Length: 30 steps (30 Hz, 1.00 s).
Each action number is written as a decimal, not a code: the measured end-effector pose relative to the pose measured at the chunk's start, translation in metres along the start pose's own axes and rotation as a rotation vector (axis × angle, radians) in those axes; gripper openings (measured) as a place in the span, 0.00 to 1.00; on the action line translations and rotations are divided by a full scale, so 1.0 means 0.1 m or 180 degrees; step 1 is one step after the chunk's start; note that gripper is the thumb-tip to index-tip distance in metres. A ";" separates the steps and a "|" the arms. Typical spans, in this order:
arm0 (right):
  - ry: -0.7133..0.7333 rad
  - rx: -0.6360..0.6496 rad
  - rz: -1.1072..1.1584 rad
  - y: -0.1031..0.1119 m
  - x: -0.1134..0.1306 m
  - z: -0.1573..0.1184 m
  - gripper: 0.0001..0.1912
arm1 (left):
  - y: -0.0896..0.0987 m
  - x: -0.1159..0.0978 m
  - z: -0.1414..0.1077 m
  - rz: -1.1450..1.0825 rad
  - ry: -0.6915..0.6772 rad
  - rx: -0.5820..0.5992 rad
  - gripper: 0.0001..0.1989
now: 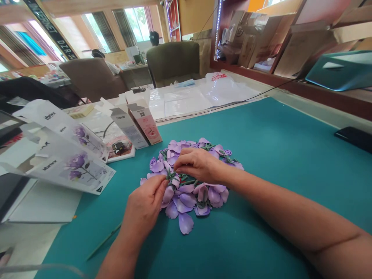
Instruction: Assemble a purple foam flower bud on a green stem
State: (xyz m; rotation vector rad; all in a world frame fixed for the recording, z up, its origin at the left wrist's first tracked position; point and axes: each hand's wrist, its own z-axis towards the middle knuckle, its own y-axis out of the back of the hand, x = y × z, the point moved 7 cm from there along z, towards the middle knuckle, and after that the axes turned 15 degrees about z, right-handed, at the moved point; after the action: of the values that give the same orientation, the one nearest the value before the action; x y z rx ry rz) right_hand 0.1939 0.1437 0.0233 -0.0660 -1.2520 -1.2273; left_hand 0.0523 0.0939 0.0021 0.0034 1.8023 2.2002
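Left hand at petal pile; boxes beside, leftward.

The left fingers partly hide a green piece; the picture's edge crops a black object.

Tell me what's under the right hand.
Purple petals and green stem pieces of a loose pile show around the edges of the right hand. Whatever lies directly beneath its palm and fingers is covered, so I can't tell.
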 end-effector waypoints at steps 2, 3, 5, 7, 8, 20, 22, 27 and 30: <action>0.0004 0.0008 -0.0040 0.00 0.00 0.00 0.06 | 0.00 -0.01 0.01 0.0004 -0.0028 -0.0013 0.19; 0.0005 0.0016 -0.0064 0.00 0.00 0.00 0.06 | 0.01 -0.02 0.01 0.0000 -0.0045 -0.0012 0.19; 0.0012 0.0041 -0.0126 0.00 0.01 0.00 0.06 | 0.01 -0.03 0.01 -0.0003 -0.0066 -0.0001 0.18; 0.0027 0.0073 -0.0216 -0.01 0.01 0.00 0.07 | 0.01 -0.03 0.01 -0.0002 -0.0079 0.0015 0.18; 0.0044 0.0086 -0.0265 -0.02 0.02 0.00 0.07 | 0.00 -0.03 0.01 -0.0004 -0.0089 0.0029 0.18; 0.0206 0.0174 -0.0609 -0.07 0.10 -0.01 0.10 | -0.05 -0.05 -0.01 0.0176 -0.0183 0.0104 0.19; 0.0203 0.0174 -0.0620 -0.08 0.10 -0.01 0.10 | -0.06 -0.06 -0.02 0.0188 -0.0162 0.0138 0.19; 0.0211 0.0188 -0.0634 -0.09 0.09 -0.02 0.10 | -0.07 -0.05 -0.02 0.0174 -0.0106 0.0198 0.19; 0.0252 0.0235 -0.0670 -0.13 0.08 -0.03 0.09 | -0.08 -0.06 -0.01 0.0143 -0.0116 0.0185 0.18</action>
State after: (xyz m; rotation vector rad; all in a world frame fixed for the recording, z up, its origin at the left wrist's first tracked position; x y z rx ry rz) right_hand 0.1846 0.1313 0.0207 0.1706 -1.2571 -1.3493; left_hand 0.0595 0.0926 -0.0047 0.0966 1.8631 2.1625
